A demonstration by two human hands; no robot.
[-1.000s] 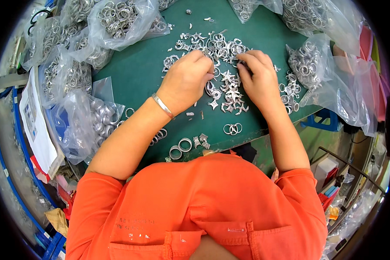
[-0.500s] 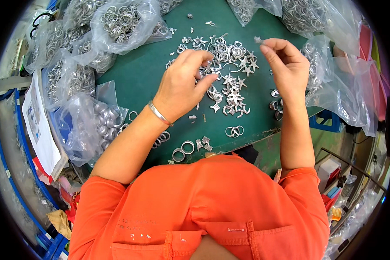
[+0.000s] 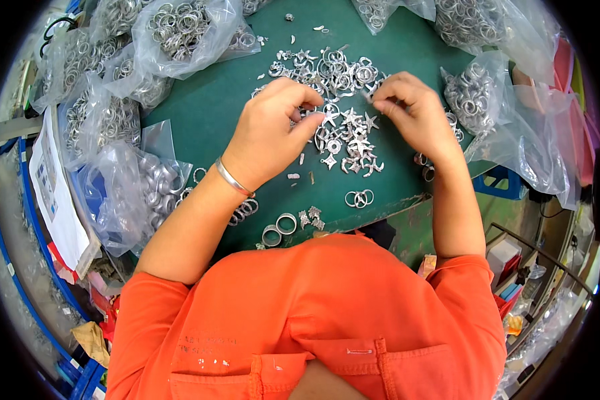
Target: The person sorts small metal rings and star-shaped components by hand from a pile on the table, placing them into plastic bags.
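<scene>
A loose pile of small silver-coloured metal pieces (image 3: pixel 357 143) lies in the middle of the green tabletop, with stars, crescents and rings among them. My left hand (image 3: pixel 268 130) rests at the pile's left side, fingers curled and the thumb apart from the forefinger; its palm side is mostly hidden. At the pile's right edge, my right hand (image 3: pixel 417 115) pinches a small silvery metal piece (image 3: pixel 369 97) between thumb and forefinger. That piece's exact shape is too small to make out.
Clear plastic bags of rings (image 3: pixel 180 30) crowd the table's far left, with more bags (image 3: pixel 473 93) at the right. Nearer me lie linked rings (image 3: pixel 359 199), two wide rings (image 3: pixel 279 230) and small ornaments (image 3: pixel 310 217). A blue crate (image 3: pixel 500 183) stands beyond the right edge.
My right hand has moved left and down, bringing the small piece from right of the pile to its edge. My left hand has shifted slightly left and stays beside the pile.
</scene>
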